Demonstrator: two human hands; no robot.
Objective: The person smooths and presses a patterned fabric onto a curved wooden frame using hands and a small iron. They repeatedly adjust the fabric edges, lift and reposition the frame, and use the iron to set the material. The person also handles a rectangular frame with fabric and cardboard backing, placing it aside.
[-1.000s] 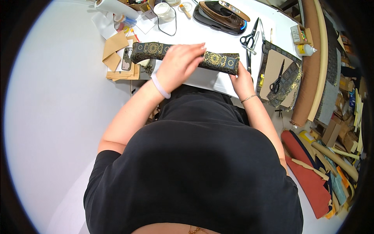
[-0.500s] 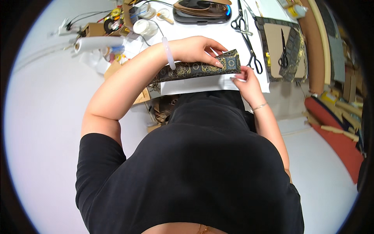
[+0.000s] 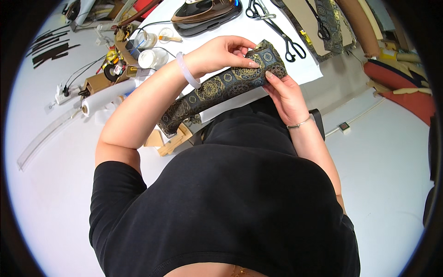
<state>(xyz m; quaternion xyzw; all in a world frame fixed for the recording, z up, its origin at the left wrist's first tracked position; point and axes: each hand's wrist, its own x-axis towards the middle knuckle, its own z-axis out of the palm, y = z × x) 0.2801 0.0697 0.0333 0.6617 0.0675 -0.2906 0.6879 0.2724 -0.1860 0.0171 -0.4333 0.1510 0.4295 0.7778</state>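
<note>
Between my hands is a long strip of dark brocade fabric (image 3: 221, 85) with gold and blue medallions, slanting from lower left to upper right over the table's near edge. My left hand (image 3: 230, 53) pinches its upper edge near the right end, thumb on the patterned face. At that same end my right hand (image 3: 284, 92) grips the lower edge, its thumb on top and the other fingers mostly hidden beneath. The strip's far left end hangs past the table beneath my left forearm. What lies inside or behind the fabric, if anything, is hidden.
On the white tabletop (image 3: 304, 67) stand a brown-and-black iron (image 3: 203, 11), black scissors (image 3: 290, 39), and a white jar (image 3: 147, 58). A brush (image 3: 170, 38) lies near the jar. More brocade (image 3: 339, 39) lies at the right, with another scissors on it. A white roll (image 3: 108, 97) sits left.
The fabric's right end has risen and its patterned face shows wider. My right hand has moved up onto it, thumb now on top. The whole view has shifted and turned slightly.
</note>
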